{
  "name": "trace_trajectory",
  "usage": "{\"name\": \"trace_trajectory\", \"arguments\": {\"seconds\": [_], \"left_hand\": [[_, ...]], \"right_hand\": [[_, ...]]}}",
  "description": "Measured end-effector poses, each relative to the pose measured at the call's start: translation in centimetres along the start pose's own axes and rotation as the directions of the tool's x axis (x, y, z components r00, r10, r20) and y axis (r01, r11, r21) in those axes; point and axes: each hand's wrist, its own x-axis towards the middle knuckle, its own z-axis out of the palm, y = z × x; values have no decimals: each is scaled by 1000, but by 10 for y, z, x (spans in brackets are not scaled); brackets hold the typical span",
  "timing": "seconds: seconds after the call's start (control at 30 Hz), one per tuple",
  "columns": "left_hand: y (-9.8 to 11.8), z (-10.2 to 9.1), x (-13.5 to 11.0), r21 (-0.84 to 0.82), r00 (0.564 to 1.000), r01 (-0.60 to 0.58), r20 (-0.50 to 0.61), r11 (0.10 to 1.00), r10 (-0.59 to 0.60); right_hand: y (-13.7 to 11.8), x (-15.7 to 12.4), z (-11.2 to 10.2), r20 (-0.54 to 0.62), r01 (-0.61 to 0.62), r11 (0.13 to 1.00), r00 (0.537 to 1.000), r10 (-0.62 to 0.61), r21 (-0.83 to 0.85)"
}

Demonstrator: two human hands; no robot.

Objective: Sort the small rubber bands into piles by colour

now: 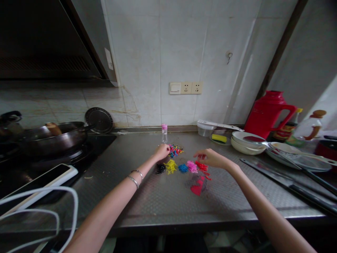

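Small coloured elastic bands lie sorted in piles on the steel counter (163, 196): black (160, 168), yellow (171, 166), blue (183, 168), pink (192, 166) and red (202, 166). A mixed pile (176, 150) sits behind them, and a small clear bottle with a pink cap (164, 133) stands beyond it. My left hand (162, 151) is closed in a pinch at the edge of the mixed pile. My right hand (209, 157) hovers above the red pile with fingers curled together. A red heart-shaped bag (197, 188) lies nearer to me.
A wok (52, 137) and lid (99, 120) are on the stove at the left, with a phone (50, 177) and white cable (39, 211) nearby. Bowls (247, 140), plates, a red jug (265, 112) and long knives (289, 182) fill the right side.
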Motion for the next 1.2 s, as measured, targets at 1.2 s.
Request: {"name": "trace_trajectory", "arguments": {"seconds": [1.2], "left_hand": [[70,12,-27,-252,986,-163,-15,954,165]], "right_hand": [[9,-4,0,-92,9,998,996,-4,56]]}}
